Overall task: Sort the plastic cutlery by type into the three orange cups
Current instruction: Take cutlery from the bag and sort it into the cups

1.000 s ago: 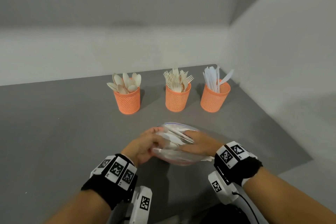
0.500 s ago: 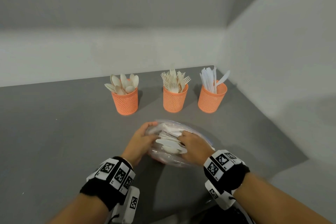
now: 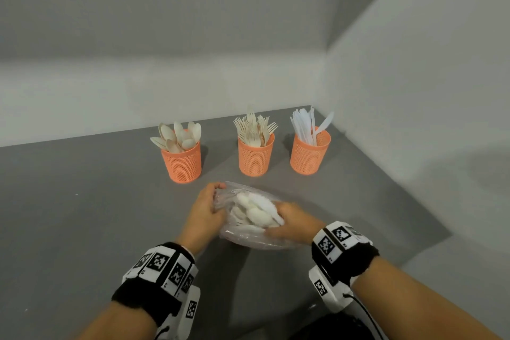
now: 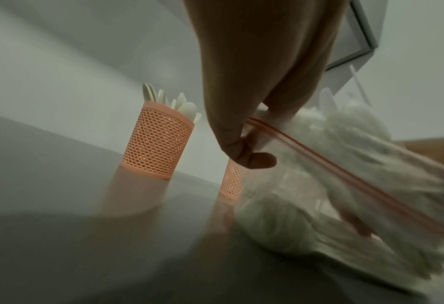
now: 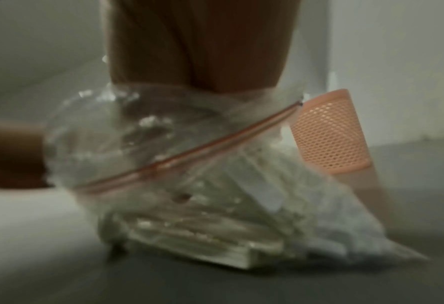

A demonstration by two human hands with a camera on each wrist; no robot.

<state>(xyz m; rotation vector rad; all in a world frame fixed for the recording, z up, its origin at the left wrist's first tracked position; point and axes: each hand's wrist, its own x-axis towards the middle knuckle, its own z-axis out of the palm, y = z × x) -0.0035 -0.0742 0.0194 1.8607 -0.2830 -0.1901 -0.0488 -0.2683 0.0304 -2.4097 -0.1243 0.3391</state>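
Head view: both hands work a clear bag (image 3: pixel 249 232) of white cutlery (image 3: pixel 255 211) on the grey surface (image 3: pixel 82 215), in front of three orange cups (image 3: pixel 255 157). Left hand (image 3: pixel 205 211) pinches the bag's rim; right hand (image 3: pixel 292 222) grasps cutlery inside.

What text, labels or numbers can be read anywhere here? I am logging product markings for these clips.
No readable words or numbers.
Wrist bands: black-and-white square code markers with tiny characters beneath, too small to read.
Bag: a faint mark near its top edge, too blurred to read.
Cups and cutlery: no print visible.
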